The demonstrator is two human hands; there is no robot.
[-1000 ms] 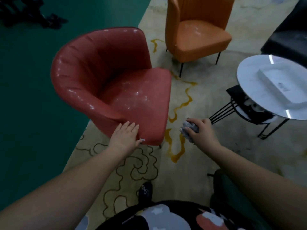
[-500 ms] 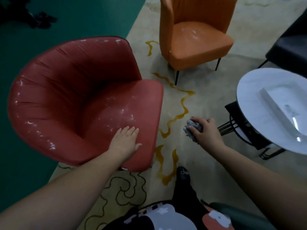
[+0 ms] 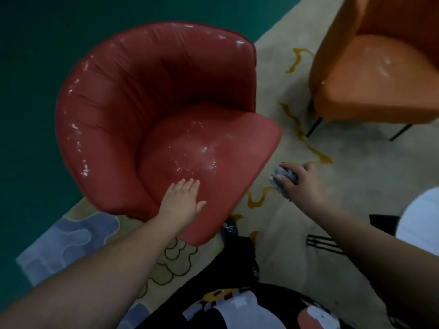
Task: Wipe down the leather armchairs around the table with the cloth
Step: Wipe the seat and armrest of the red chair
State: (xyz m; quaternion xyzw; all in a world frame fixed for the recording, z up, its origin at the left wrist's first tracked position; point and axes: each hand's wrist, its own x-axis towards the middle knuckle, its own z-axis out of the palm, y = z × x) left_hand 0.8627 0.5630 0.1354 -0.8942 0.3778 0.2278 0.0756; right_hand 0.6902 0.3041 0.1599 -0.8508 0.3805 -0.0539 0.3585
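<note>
A red leather armchair [image 3: 147,110] with a curved back fills the middle left, its seat facing me and speckled with pale spots. My left hand [image 3: 181,200] lies flat with straight fingers on the near front edge of the red seat. My right hand [image 3: 300,184] grips a bunched grey cloth [image 3: 283,177] in the air just right of the seat's front corner, above the carpet and apart from the chair. An orange leather armchair [image 3: 380,77] stands at the upper right, its seat marked with pale smears.
A beige carpet [image 3: 332,176] with yellow squiggles and blue patches lies under the chairs; dark green floor [image 3: 31,91] borders it on the left. The white round table's edge [image 3: 418,219] and its black wire legs [image 3: 320,243] sit at the right. My foot [image 3: 229,227] stands by the red seat.
The view has closed in on the red armchair, which now faces me more squarely. My left hand stays flat on its seat edge; my right hand keeps holding the cloth beside the seat.
</note>
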